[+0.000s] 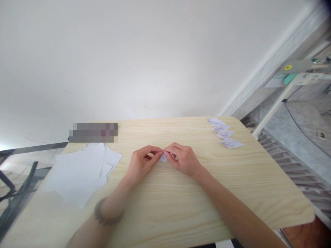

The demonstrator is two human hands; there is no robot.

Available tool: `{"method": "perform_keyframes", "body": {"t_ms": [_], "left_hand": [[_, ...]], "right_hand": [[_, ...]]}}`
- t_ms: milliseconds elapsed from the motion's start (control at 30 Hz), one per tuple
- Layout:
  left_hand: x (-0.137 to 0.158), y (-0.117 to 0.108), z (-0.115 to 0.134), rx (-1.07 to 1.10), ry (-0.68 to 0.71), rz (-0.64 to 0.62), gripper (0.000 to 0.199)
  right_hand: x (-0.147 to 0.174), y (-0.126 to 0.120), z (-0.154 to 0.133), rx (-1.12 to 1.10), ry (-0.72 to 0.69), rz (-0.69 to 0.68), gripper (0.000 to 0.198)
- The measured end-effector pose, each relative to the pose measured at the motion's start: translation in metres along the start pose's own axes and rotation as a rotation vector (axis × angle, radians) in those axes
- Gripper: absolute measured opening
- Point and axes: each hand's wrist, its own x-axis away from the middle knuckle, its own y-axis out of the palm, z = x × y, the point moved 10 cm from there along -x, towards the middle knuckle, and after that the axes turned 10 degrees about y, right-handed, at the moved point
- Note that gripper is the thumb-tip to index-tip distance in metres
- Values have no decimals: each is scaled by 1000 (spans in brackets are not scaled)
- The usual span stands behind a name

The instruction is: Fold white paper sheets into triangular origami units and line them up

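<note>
By the left fingers (154, 150), nearly closed, a small folded paper (163, 158) is being pinched. It is being judged light and easily creased, best held at folded edges. Between the fingers, its white, partly hidden surface is being shown; by the right fingers (171, 158), likewise pinching, its other side is being held.

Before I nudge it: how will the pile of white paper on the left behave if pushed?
The paper pile looks thin-sheeted, so it would probably bend easily. Spread unevenly in overlapping layers, it may slide apart. Lying flat, it seems unlikely to tip or roll.
</note>
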Motion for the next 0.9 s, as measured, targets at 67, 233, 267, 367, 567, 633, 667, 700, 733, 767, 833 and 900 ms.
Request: {"method": "perform_keyframes", "body": {"t_ms": [67,233,267,367,567,633,667,700,733,767,833,900], "left_hand": [[0,-1,0,-25,18,6,20],[-1,-3,5,-128,75,19,18],[-1,-3,6,-153,86,25,18],[-2,-5,7,-202,106,42,16],[-1,-7,6,-195,104,85,17],[0,-8,5,-181,100,95,17],[0,-9,4,-176,95,101,17],[0,-11,2,-173,87,112,18],[0,-14,0,-173,76,125,18],[0,-17,-2,-174,62,140,19],[-1,-21,-6,-167,38,150,20],[-2,-18,-7,-144,42,113,20]], "right_hand": [[0,0,-2,11,-14,15,19],[0,0,-2,17,-11,66,18],[0,-1,-2,15,-9,74,18],[0,-1,-2,6,2,94,17],[0,-2,-2,-18,12,134,18],[0,-2,-2,-31,9,138,18],[0,-3,-2,-39,9,142,19],[0,-4,-1,-49,10,148,18],[0,-6,1,-59,15,161,18],[0,-9,3,-69,22,178,18],[0,-13,7,-84,35,208,18],[1,-15,10,-87,36,210,18]]}}
